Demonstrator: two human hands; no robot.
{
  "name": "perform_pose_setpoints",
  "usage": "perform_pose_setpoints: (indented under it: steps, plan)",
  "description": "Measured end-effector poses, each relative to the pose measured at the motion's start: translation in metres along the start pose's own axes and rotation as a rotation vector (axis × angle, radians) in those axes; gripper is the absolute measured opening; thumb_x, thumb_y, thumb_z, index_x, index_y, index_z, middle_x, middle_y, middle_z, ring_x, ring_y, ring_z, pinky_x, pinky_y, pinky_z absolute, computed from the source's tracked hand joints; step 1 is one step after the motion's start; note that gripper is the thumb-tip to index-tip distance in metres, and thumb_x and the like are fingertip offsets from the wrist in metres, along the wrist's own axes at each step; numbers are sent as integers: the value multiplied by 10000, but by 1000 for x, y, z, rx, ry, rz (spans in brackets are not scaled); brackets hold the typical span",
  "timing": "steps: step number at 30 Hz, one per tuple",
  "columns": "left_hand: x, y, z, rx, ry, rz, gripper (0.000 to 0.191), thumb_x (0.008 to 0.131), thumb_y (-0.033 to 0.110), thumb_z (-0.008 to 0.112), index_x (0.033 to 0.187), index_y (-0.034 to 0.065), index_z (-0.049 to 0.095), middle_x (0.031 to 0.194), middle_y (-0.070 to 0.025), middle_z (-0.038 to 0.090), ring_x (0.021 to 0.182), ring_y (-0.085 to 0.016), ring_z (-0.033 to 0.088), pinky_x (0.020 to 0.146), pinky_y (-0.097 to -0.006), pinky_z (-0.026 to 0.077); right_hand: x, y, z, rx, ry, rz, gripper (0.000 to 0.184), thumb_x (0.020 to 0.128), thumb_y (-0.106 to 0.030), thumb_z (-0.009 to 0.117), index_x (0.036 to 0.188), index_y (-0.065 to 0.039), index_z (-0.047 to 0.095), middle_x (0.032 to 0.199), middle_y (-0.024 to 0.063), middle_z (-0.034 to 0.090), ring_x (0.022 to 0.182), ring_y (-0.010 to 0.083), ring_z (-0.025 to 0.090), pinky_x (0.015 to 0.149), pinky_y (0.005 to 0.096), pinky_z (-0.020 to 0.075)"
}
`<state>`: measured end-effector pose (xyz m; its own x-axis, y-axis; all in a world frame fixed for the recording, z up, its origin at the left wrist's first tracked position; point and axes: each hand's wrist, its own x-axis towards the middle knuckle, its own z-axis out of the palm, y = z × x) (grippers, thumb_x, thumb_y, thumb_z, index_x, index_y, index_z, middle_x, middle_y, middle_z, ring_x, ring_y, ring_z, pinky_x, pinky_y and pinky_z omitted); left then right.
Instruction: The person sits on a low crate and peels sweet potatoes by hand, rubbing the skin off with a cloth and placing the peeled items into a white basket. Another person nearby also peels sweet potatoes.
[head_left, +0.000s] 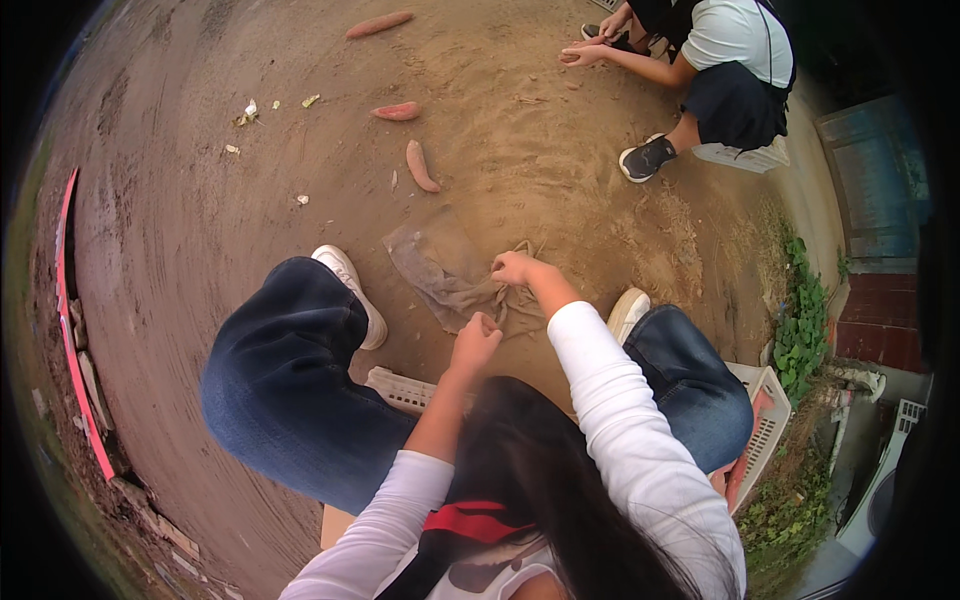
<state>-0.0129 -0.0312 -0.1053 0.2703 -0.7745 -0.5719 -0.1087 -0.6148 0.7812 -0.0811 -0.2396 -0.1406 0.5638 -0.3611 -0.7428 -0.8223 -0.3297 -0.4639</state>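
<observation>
My left hand (475, 345) hangs above the ground between my knees with its fingers curled. I cannot make out anything in it. Farther forward and to the right, my right hand (519, 268) also has its fingers curled. It overlaps the bunched end of a thin, dirt-coloured mesh sack (439, 266) in this view; whether it grips the cloth is unclear. The sack lies flat on the soil between my white shoes. Beyond it rest a curved sweet potato (422, 166), a redder sweet potato (397, 112) and a long sweet potato (379, 25).
Beside my right leg stands a white plastic crate (761, 427) with reddish sweet potatoes inside. Another pale crate (401, 390) is partly hidden under me. At the upper right a co-worker (731, 45) sits on a crate, holding a sweet potato. Green plants (799, 337) line the right side.
</observation>
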Motion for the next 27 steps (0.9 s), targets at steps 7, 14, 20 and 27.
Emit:
perform_pose_setpoints:
  steps: [7, 14, 20, 27]
  plan:
    - [12, 14, 15, -23, -81, -126, 290, 807, 212, 647, 1020, 35, 563, 963, -218, 662, 948, -410, 619, 823, -448, 489, 58, -8, -15, -50, 127, 10, 324, 794, -298, 622, 1004, -61, 687, 1003, 168, 684, 972, 350, 634, 838, 422, 503]
    - [32, 12, 29, -224, -49, -213, 255, 819, 201, 632, 990, 26, 563, 907, -181, 666, 871, -340, 652, 773, -414, 501, 127, -45, -25, -56, 223, 59, 370, 869, -369, 600, 1058, -51, 612, 1047, 169, 658, 984, 343, 615, 826, 437, 491]
    - [62, -26, 70, -342, 259, -247, 188, 800, 160, 651, 928, 56, 561, 740, -84, 634, 681, -251, 619, 644, -371, 488, 194, -69, -34, -110, 483, 66, 411, 865, -355, 638, 1149, -81, 522, 1118, 148, 606, 1045, 331, 593, 860, 427, 479]
    - [69, -71, 89, -727, 307, -334, 148, 848, 155, 600, 942, 47, 562, 757, -65, 624, 686, -218, 605, 637, -337, 485, 248, -83, -40, -263, 502, 59, 320, 852, -317, 664, 1023, -80, 533, 1010, 133, 622, 984, 312, 614, 807, 430, 498]
